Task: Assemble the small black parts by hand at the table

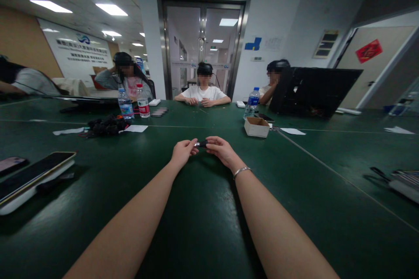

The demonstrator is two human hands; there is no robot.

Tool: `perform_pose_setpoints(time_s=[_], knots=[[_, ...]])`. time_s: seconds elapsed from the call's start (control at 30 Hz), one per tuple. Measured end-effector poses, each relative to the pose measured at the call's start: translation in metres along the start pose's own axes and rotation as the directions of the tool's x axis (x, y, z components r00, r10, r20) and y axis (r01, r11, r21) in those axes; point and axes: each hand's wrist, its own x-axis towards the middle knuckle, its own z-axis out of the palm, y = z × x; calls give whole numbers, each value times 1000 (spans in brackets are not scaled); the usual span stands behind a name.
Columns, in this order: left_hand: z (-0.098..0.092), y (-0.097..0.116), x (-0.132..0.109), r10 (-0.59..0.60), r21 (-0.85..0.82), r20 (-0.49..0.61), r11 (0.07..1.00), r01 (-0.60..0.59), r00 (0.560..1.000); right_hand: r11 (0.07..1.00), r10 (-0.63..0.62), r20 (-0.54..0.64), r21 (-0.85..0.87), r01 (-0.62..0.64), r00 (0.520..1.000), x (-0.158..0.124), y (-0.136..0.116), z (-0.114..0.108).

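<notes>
A small black stick with a silver metal end (202, 144) is held level between my hands, just above the green table (203, 209). My left hand (182, 154) pinches the silver end between thumb and fingers. At the black end, the fingers of my right hand (224, 151) are closed on the same piece. Its exact kind is too small to make out, and my fingertips cover both ends. A silver bangle (242, 171) circles my right wrist.
An open cardboard box (256, 128) and a water bottle (252, 103) stand right of my hands. Two bottles (143, 102) and a black cable bundle (108, 126) are left. Phones (36, 178) lie at the near left, a monitor (314, 91) stands right. Several people sit around.
</notes>
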Motion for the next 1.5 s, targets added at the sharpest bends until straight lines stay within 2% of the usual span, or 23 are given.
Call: perform_pose_setpoints(time_s=[0.4,1.03,1.17,1.4,1.5], knots=[[-1,6,-5,36,-11,25,999,-36,999,1000,6,0,6,-6,1000,0,0,-1],[3,0,1,-54,71,-26,996,56,998,999,-33,-4,-3,33,999,2,3,-2],[2,3,-1,-16,44,-8,999,16,1000,1000,-30,-10,-2,30,999,2,3,-1],[-1,2,-3,139,-10,83,990,-139,987,1000,-1,-29,2,1,1000,1,2,-1],[0,2,-2,107,-27,66,994,-106,992,1000,-1,-26,3,1,1000,2,2,-1]])
